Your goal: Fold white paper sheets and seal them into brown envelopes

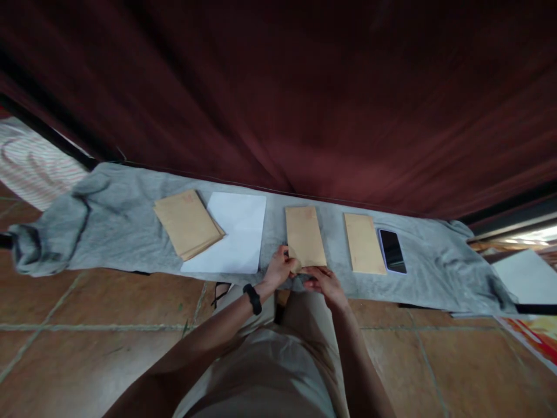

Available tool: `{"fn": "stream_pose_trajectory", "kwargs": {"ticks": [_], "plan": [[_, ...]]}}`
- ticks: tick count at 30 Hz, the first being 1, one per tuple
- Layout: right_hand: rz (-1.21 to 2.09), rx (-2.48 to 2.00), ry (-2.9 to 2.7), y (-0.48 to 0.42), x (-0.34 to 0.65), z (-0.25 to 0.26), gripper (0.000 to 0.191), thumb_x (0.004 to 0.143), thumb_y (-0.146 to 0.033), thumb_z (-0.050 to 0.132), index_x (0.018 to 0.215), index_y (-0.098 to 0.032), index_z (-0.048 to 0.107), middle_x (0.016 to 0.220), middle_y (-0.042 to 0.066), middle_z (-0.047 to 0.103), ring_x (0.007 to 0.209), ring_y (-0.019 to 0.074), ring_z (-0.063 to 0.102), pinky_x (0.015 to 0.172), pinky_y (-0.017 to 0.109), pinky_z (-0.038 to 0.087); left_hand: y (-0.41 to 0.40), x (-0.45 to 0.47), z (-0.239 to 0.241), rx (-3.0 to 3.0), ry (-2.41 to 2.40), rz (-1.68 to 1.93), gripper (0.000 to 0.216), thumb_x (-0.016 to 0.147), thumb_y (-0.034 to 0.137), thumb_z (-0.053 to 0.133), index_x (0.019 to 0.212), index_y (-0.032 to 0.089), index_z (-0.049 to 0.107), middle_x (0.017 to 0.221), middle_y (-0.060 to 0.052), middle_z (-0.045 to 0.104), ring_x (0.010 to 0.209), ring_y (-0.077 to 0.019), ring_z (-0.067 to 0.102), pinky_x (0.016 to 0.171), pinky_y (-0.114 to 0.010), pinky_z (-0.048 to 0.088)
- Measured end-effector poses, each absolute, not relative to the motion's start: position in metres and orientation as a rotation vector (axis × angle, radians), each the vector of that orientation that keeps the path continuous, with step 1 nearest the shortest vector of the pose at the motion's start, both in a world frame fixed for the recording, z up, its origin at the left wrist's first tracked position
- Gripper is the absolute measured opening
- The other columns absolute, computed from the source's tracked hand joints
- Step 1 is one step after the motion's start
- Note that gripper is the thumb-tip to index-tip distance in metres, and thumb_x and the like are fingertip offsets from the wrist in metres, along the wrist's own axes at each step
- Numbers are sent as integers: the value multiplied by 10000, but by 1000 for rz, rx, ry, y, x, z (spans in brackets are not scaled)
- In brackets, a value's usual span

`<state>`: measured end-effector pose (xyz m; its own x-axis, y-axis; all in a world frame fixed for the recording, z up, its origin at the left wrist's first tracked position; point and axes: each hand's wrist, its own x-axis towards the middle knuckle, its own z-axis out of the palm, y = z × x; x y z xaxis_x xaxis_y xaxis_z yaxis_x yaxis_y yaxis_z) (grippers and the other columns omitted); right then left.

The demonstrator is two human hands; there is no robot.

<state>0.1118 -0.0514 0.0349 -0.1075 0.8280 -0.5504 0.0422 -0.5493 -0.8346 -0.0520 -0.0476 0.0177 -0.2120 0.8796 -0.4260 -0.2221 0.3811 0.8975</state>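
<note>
A person in light trousers works over a tiled floor, a dark band on the left wrist. Just beyond, the left hand has thumb and fingers brought together, apparently pinching the near left corner of a brown paper envelope. The right hand reaches in with its fingers at the same near edge; whether they grip the paper or merely rest against it cannot be told.

The envelope lies flat in front of the person on a grey cloth, its near end under the hands. Work on that end appears underway rather than complete, though the fingers hide the detail there. To the right, well apart from the hands, lie a second envelope and, just beside it, a phone with a dark screen. To the left, a stack of envelopes partly covers a white sheet. Which of these pieces are finished and which are left cannot be judged from this view. Behind the cloth hangs a dark red curtain.
</note>
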Motion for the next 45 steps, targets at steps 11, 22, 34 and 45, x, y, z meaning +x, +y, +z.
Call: {"fn": "stream_pose_trajectory", "kwargs": {"ticks": [11,22,34,45], "plan": [[730,-1412,-1773,-48,126,15,409,985,-419,464,1232,-186,693,1334,145,658,1273,271,585,1119,492,456,-59,-54,32,1184,1768,1043,404,822,76,682,1200,218,678,701,-20,616,818,-245,676,838,-280,479],[321,-1261,-2214,-47,122,-30,437,1042,-272,398,1438,-173,554,1535,154,491,1425,283,451,1152,536,424,-63,-49,43,1726,1920,389,413,1004,105,386,1383,169,538,1149,-134,671,940,-238,685,852,-373,530],[383,-1213,-2219,-45,126,-31,477,1016,-207,391,1476,-180,518,1524,151,506,1433,280,445,1169,554,403,-71,-38,28,2649,1769,140,486,943,61,410,1412,85,536,1481,-189,539,1420,-277,472,1174,-444,394],[509,-1122,-2232,-25,128,-17,423,1054,-337,416,1393,-179,614,1442,140,600,1371,272,535,1167,525,436,-77,-57,10,2688,1557,293,423,1006,161,417,1407,101,538,1557,-168,483,1458,-254,443,1234,-437,309]]}}
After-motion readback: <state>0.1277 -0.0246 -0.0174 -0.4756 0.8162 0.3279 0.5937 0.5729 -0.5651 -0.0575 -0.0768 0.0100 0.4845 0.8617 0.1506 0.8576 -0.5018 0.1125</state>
